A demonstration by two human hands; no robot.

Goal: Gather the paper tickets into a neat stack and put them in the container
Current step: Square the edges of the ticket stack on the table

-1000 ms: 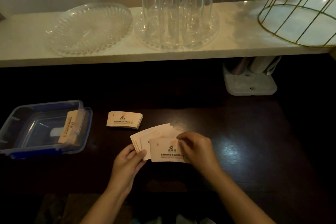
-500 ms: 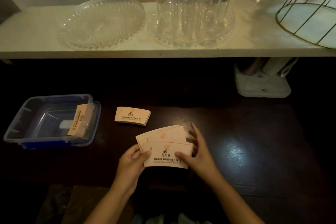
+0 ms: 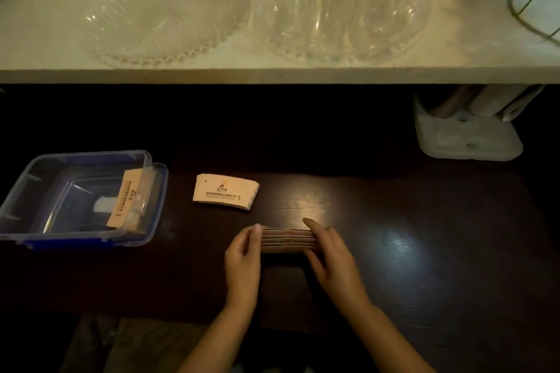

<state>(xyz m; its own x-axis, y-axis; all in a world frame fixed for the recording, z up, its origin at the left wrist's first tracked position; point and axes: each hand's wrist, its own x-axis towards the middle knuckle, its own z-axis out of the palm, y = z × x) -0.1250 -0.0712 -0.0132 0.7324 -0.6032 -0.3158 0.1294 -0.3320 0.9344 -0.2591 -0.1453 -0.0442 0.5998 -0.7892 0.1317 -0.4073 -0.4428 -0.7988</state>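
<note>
Head view: ticket stack on edge between both hands.

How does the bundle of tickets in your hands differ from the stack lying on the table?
The bundle stands on edge, so only its edges show; the stack lies flat, printed face up. The bundle is pinched between the left hand and right hand; nothing touches the stack. The bundle sits nearer the person. Both are the same pale paper tickets.

Home dining nook (glass dishes shelved)
</note>
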